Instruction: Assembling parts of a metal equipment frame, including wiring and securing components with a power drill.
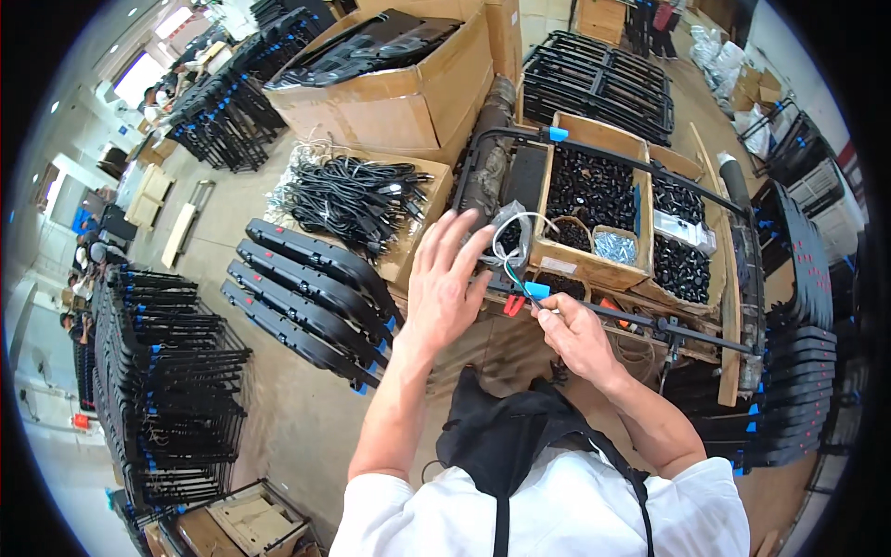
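My left hand [444, 290] is raised over the near left corner of a black metal frame [698, 338], fingers spread and nothing in them. Nearby, a white cable [498, 232] loops up beside a clear plastic bag and runs down into thin dark and green wires [512, 273]. My right hand [577, 336] is closed, its thumb and fingertips pinching the lower end of these wires. A blue wrap [537, 291] on the frame's near bar lies just above those fingertips. Left of it shows a small red part [513, 305], whose kind I cannot make out.
Wooden bins of black knob-like parts [594, 190] and silver screws [614, 248] sit within the frame. Left are bundled black cables [357, 200] on a carton and a row of black panels [302, 302]. A large cardboard box [390, 111] stands behind; stacked frames [176, 399] stand far left.
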`<action>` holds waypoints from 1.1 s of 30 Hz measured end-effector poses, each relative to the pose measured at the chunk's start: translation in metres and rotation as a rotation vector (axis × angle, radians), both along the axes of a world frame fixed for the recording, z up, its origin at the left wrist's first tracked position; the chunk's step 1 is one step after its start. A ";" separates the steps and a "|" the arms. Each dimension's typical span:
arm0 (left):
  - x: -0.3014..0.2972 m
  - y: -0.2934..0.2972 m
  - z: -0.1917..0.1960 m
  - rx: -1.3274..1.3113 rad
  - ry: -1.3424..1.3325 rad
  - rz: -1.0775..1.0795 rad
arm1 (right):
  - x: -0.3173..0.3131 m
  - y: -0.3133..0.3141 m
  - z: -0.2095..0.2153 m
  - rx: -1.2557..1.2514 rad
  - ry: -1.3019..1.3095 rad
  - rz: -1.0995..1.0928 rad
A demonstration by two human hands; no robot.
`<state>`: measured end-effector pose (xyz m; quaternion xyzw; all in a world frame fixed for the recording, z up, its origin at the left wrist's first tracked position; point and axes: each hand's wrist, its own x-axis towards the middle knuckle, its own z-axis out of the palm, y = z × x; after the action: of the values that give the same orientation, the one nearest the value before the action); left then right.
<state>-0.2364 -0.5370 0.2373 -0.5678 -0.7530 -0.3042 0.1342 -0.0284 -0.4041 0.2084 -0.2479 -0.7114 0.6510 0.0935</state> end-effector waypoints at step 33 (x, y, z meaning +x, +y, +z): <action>-0.006 -0.025 -0.133 -0.066 -0.764 -0.176 | -0.066 -0.057 -0.073 -0.002 -0.113 -0.173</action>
<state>-0.2429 -0.5622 0.1041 -0.4800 -0.7067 -0.4797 -0.2004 -0.0947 -0.4616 0.1353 -0.3448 -0.6907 0.6263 0.1088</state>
